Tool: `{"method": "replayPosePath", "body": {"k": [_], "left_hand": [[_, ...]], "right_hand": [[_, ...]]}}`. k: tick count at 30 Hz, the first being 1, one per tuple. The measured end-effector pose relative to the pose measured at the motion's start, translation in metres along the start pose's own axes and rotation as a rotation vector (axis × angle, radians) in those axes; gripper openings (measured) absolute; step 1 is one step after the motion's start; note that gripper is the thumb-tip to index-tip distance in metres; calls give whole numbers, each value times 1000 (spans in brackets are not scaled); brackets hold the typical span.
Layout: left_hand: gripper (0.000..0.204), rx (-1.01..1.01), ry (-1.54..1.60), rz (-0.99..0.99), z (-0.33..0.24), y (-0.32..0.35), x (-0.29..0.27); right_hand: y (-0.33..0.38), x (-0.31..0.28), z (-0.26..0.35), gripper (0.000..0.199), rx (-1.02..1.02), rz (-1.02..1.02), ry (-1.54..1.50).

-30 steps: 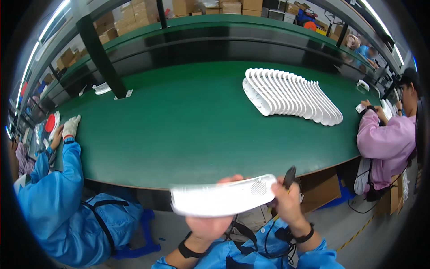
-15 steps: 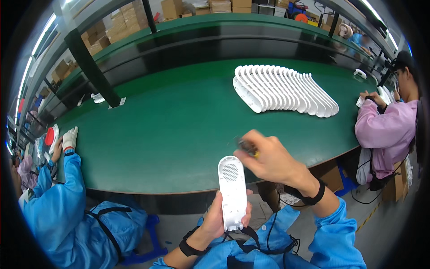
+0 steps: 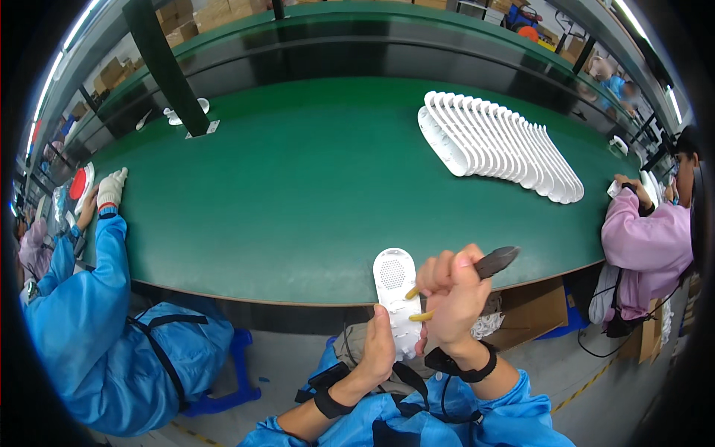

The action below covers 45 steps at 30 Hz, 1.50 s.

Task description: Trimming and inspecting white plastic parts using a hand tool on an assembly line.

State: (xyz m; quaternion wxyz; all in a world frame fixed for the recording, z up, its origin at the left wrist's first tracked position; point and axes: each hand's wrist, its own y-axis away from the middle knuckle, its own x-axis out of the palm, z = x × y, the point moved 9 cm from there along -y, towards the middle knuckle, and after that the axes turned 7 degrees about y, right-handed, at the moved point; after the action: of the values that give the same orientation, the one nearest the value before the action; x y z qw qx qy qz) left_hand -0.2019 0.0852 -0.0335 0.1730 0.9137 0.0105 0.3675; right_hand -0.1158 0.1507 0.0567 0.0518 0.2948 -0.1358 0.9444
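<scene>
A long white plastic shell (image 3: 395, 270) with rounded ends and a patch of small holes near its top lies in my left hand (image 3: 378, 344), just in front of the table edge. My left fingers are closed around its lower part. Beside the shell, my right hand (image 3: 456, 298) is wrapped around pliers (image 3: 497, 262). Their dark pointed head sticks out to the right, and the yellow handle ends point left over the shell. Whether the handles touch the shell, I cannot tell.
Many similar white shells (image 3: 499, 145) stand in a tight row on the green table (image 3: 275, 194). A co-worker in blue (image 3: 89, 320) sits at left, another in pink (image 3: 646, 231) at right. A green post (image 3: 167, 71) rises at the far left. Below the table is an open cardboard box (image 3: 530, 316).
My right hand has come down beside the shell, and the pliers have turned so their head points right. The shell has moved slightly up and right. The whole view has shifted.
</scene>
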Motion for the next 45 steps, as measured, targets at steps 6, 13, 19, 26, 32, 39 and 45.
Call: {"method": "replayPosePath", "body": {"k": [6,13,19,26,32,39,45], "left_hand": [[59,43,-28,-75,4,-2,-7],[57,21,-36,111,4,-5,-1],[60,70,-47,-10,5,-4,-7],[58,93,-187,30,5,-6,-13],[52,67,-98,2,8,-5,-16],[52,166,-191,-76,-4,-6,-18],[52,126,-76,-30,0,-4,-12]], "right_hand": [[2,34,-7,25,116,248,275],[-5,26,7,24,-7,176,156],[-4,21,9,23,-13,80,-13],[3,19,2,24,-1,31,195],[2,29,-4,26,32,197,337],[6,23,-11,26,98,176,281],[-1,29,10,23,-13,207,115]]}}
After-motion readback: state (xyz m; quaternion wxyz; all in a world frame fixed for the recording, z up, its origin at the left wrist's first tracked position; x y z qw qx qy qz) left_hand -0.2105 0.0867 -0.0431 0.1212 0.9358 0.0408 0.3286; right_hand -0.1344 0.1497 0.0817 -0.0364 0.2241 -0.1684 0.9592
